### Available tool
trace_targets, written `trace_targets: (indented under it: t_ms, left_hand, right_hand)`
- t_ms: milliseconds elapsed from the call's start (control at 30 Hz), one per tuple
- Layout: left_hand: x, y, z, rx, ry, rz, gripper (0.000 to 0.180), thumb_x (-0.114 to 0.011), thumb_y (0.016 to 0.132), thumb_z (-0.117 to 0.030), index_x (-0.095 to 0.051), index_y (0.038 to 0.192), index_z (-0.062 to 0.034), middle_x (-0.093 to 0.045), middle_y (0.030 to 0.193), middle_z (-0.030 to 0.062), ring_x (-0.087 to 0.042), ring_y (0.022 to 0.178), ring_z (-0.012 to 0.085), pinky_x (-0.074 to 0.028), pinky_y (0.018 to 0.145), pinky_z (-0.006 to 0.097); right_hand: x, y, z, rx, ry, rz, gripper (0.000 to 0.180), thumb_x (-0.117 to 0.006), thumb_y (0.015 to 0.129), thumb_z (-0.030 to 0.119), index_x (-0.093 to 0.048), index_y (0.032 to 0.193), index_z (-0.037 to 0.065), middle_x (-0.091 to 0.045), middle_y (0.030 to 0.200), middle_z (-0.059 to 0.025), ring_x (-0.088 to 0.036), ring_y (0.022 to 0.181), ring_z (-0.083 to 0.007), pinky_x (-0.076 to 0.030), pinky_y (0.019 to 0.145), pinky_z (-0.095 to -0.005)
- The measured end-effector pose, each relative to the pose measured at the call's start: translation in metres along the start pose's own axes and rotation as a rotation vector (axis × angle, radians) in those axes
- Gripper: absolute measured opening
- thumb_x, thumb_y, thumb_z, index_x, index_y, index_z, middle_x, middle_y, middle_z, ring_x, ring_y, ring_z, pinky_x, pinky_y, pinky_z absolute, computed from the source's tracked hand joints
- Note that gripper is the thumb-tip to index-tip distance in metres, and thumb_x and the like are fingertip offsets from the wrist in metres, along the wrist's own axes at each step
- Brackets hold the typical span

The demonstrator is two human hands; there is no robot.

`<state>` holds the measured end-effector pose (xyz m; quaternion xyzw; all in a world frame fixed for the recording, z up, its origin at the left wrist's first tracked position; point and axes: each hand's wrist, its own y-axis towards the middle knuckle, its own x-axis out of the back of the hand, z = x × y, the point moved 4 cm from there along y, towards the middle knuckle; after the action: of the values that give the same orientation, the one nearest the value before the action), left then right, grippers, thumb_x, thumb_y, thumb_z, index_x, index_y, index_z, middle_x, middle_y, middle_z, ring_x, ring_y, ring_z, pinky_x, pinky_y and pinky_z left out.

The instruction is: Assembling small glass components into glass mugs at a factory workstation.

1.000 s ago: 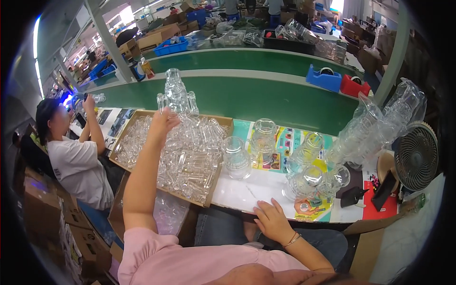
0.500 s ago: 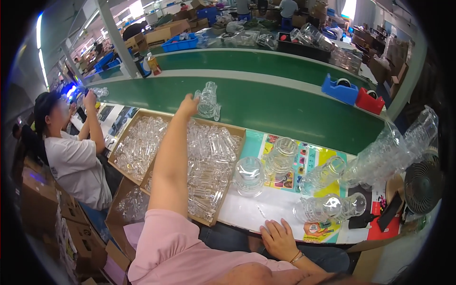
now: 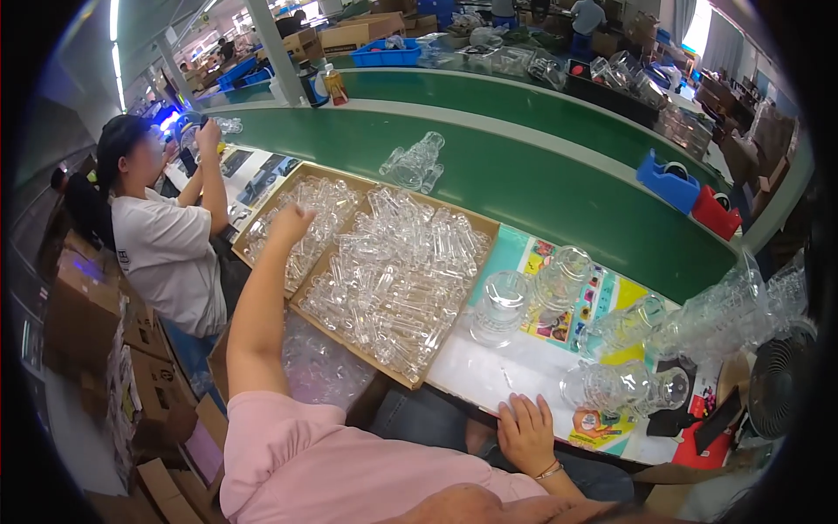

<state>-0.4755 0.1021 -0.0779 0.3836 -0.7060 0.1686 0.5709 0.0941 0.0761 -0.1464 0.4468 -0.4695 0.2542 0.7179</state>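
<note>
We see a pink short-sleeved shirt [image 3: 297, 454] covering shoulder and upper arm | both forearms bare below the sleeve | left hand [image 3: 290, 223] without rings or glove that we can make out | right hand [image 3: 526, 432] bare too | thin bracelet [image 3: 550, 472] around the right wrist | dark trousers [image 3: 428, 419] at the lap

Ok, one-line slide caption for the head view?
Left hand reaches over a cardboard tray of clear plastic parts; right hand rests flat on the white table edge.

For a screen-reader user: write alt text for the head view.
The left hand reaches over a cardboard tray of clear plastic parts; the right hand rests flat on the white table edge. A cluster of clear parts lies on the green conveyor.
</note>
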Motion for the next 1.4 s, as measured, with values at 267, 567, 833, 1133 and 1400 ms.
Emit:
trace_targets:
  t_ms: [267,567,833,1133,1400]
  left_hand:
    - [-0.052,-0.024,0.047,0.041,-0.043,0.021,0.024,-0.06,0.077,-0.022,-0.059,0.08,0.0019,-0.06,0.082,0.023,-0.059,0.081,0.0366,-0.046,0.071,0.042]
    - [-0.007,-0.041,0.011,-0.122,-0.713,-0.253,0.033,-0.058,0.085,-0.024,-0.049,0.11,-0.0035,-0.054,0.091,0.0054,-0.048,0.063,0.0098,-0.039,0.052,0.02]
    - [0.058,-0.149,-0.11,-0.308,-1.36,0.136,0.029,-0.055,0.089,-0.02,-0.05,0.111,-0.0025,-0.054,0.094,0.0001,-0.042,0.071,0.0035,-0.033,0.063,0.017]
    - [0.035,-0.329,-0.239,-0.255,-1.581,1.022,0.021,-0.049,0.09,-0.016,-0.049,0.104,-0.0014,-0.058,0.099,0.0172,-0.055,0.066,0.0141,-0.046,0.057,0.023]
    - [0.007,-0.387,-0.319,-0.157,-1.846,1.241,0.027,-0.058,0.083,-0.006,-0.047,0.107,-0.0001,-0.054,0.111,0.0234,-0.061,0.075,0.0176,-0.053,0.068,0.028]
  right_hand:
    - [0.021,-0.008,0.011,-0.055,0.179,0.055,0.039,-0.065,0.07,0.012,-0.055,0.107,0.005,-0.052,0.115,-0.0154,-0.048,0.11,-0.0317,-0.033,0.097,-0.0484]
    - [0.099,-0.076,-0.009,-0.39,0.373,-0.572,0.02,-0.058,0.074,-0.002,-0.06,0.094,0.001,-0.059,0.104,-0.0167,-0.06,0.087,-0.0274,-0.048,0.077,-0.0326]
    - [0.16,-0.151,-0.078,-0.713,-0.052,-0.875,0.043,-0.057,0.078,0.005,-0.042,0.118,-0.002,-0.045,0.115,-0.0151,-0.049,0.097,-0.0225,-0.042,0.083,-0.032]
    - [0.142,-0.163,-0.127,-0.947,-0.008,-0.538,0.066,-0.067,0.075,0.012,-0.032,0.129,-0.002,-0.043,0.119,-0.0191,-0.048,0.104,-0.0272,-0.045,0.081,-0.0328]
    - [0.1,-0.16,-0.171,-1.172,0.147,-0.61,0.051,-0.064,0.079,0.023,-0.045,0.116,-0.005,-0.053,0.112,-0.0231,-0.05,0.109,-0.0304,-0.04,0.09,-0.0333]
